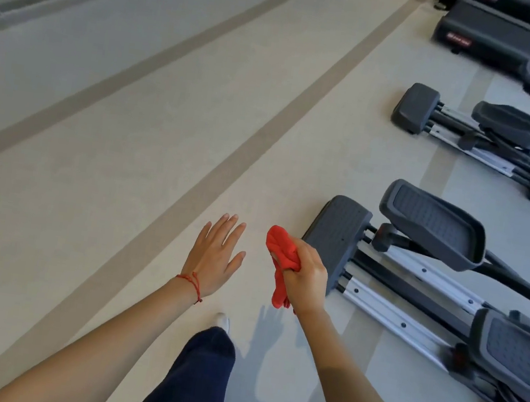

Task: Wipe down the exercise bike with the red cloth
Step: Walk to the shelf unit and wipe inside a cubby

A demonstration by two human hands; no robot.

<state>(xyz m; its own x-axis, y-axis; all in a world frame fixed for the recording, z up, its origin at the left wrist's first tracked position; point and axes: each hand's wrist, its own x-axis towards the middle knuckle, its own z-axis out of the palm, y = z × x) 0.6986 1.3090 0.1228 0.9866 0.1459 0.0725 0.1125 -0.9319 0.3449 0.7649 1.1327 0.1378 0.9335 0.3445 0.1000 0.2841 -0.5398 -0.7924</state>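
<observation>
Approach step: right hand [308, 280] grips the bunched red cloth [282, 264] above the floor, left hand [216, 255] spread and empty; next, bring the cloth onto the nearest machine [418, 266], not yet touched.

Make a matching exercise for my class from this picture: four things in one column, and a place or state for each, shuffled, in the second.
Things
1. left hand
2. right hand
3. red cloth
4. red string bracelet

Place or state
A. bunched up, one end hanging down
B. tied round the wrist
C. fingers spread, holding nothing
D. gripping something, next to a grey exercise machine

Pairs: 1-C, 2-D, 3-A, 4-B
</observation>
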